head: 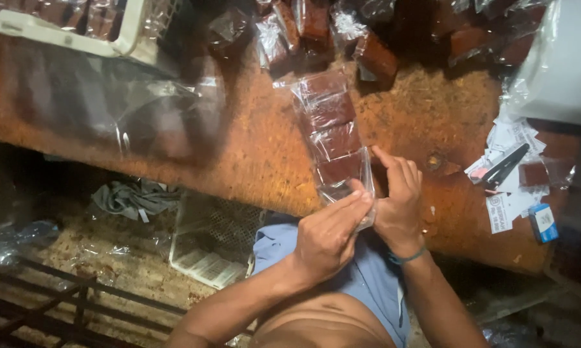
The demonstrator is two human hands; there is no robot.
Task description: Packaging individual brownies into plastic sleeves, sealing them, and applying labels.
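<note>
A long clear plastic bag (329, 122) filled with several dark red-brown blocks lies on the rusty orange tabletop (252, 148). My left hand (329, 235) pinches the bag's open near end at the table edge. My right hand (399, 196), with a green band on the wrist, presses against the same end from the right, fingers bent on the plastic. Both hands grip the bag's mouth.
More wrapped brown blocks (374, 55) lie at the back. A white plastic crate (129, 32) stands at the back left beside loose clear bags (110, 103). Paper labels (513, 138), a black stapler (504, 165) and a small blue box (543, 222) sit at the right. A crate (213, 241) and cloth (132, 196) lie on the floor.
</note>
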